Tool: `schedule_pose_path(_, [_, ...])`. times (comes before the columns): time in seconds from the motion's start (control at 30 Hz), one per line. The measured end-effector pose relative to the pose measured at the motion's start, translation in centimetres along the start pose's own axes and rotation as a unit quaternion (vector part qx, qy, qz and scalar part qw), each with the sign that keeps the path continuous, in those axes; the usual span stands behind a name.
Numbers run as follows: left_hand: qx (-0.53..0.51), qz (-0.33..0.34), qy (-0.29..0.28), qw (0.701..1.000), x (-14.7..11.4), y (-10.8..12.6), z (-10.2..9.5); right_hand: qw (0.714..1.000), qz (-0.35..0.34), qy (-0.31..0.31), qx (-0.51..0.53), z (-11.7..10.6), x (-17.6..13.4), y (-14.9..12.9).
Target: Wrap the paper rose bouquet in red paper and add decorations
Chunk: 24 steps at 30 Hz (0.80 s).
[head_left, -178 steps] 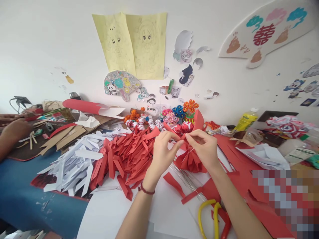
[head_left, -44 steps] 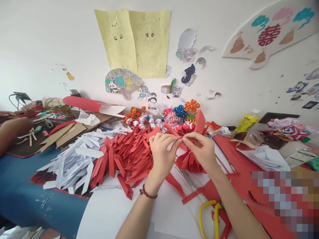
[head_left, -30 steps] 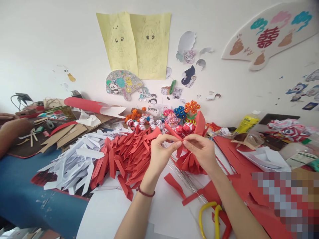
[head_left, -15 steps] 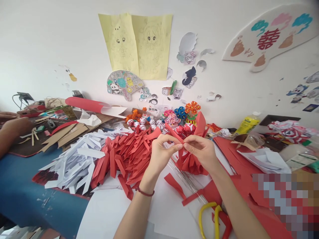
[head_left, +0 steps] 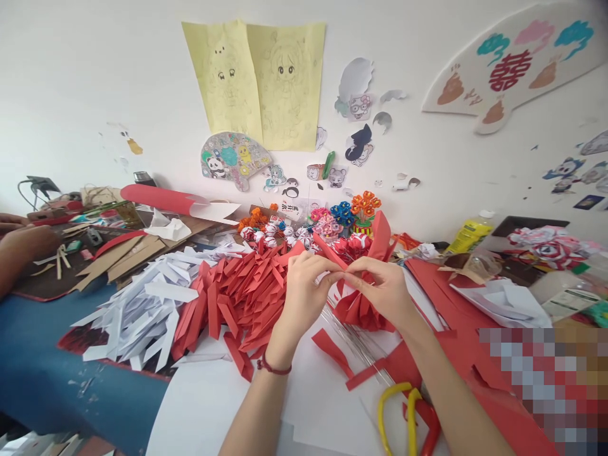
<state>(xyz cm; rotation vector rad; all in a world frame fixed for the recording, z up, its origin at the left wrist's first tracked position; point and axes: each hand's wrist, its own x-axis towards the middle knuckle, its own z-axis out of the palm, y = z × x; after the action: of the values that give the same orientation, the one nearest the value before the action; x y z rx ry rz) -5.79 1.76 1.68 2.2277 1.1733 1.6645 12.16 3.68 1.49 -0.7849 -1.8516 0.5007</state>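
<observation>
My left hand and my right hand meet above the table, thumbs and forefingers pinched together. Between them is a strip of red paper, its lower end covered by my fingers. Behind and below my right hand lies a bunch of folded red paper. Thin metal wires run from it toward a tool with yellow and red handles. To the left of my left hand is a heap of folded red paper strips, with white paper strips beyond it.
Finished-looking paper flowers stand against the wall. Red sheets and a yellow bottle are at the right. At the far left, another person's hand rests near cardboard pieces. White paper lies under my forearms.
My fingertips have drawn closer together on the red strip, my right fingers shifting slightly left. The whole view has moved a little; the heaps stay as they were.
</observation>
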Motion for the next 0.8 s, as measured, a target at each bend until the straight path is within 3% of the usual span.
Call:
schedule_pose_path(0.13, [0.041,0.026,-0.007,0.999,-0.1,-0.1,0.1,1.0,0.002,0.011,-0.006,0.4,0.0,0.0])
schedule_pose_path(0.27, [-0.015,-0.006,0.037,0.999,-0.2,0.2,0.1,0.998,0.048,0.031,0.029,0.5,0.2,-0.2])
schedule_pose_path(0.33, [-0.114,-0.049,0.067,0.99,-0.2,0.2,0.1,0.992,0.102,-0.008,0.08,0.4,0.2,-0.2])
schedule_pose_path(0.43, [-0.275,-0.097,0.094,0.952,-0.2,-0.2,0.2,0.964,0.169,-0.112,0.17,0.4,0.1,-0.2])
schedule_pose_path(0.57, [-0.341,-0.11,0.112,0.927,-0.1,-0.9,0.7,0.933,0.199,-0.179,0.24,0.9,-0.3,-0.7])
schedule_pose_path(0.67, [-0.368,-0.119,0.126,0.913,-0.1,-1.2,1.0,0.929,0.196,-0.171,0.262,1.2,-0.3,-1.4])
schedule_pose_path(0.8, [-0.382,-0.122,0.134,0.906,-0.1,-1.5,1.2,0.94,0.197,-0.109,0.256,1.4,-0.3,-1.8])
